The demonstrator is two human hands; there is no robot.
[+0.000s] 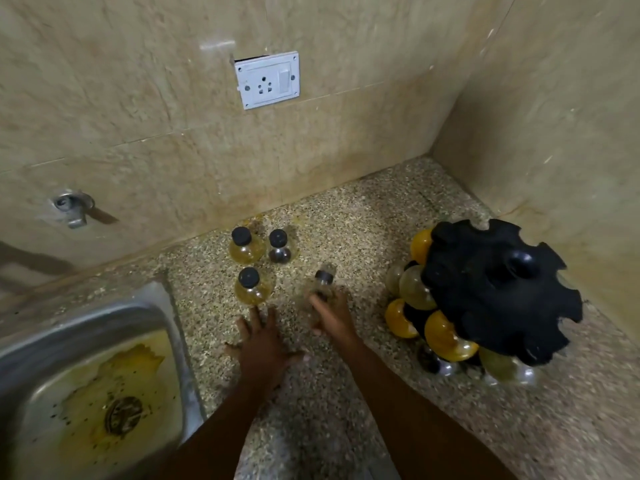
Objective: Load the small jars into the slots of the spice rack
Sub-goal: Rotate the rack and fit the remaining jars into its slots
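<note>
On the speckled stone counter (346, 216), in the corner where two tiled walls meet, three small round jars stand upright with black caps: a yellowish one (244, 247) nearest the back wall, a dark-filled one (280, 249) just beside it on the right, and a second yellowish jar (252, 287) in front of the first. The left hand (263, 344) lies palm down with its fingers spread and nothing in it, the fingertips close to that front jar — whether they touch it is hard to tell. The right hand (332, 317) is closed around a fourth jar (323, 282), which is blurred and tilted, its dark cap pointing up and away from the person. To the right stands the spice rack (498, 289), a black tower with a notched round top seen from above, leaning in this wide view. Round jars already sit in its slots below the top: amber-yellow ones (446, 337) and paler, clearer ones (414, 287) on the side facing the hands, with more near the base. The held jar is well apart from the rack, between it and the standing three. At the lower left is a steel sink (86, 320) with yellow staining around its drain, and a white wall socket (266, 79) sits above the jars.
</note>
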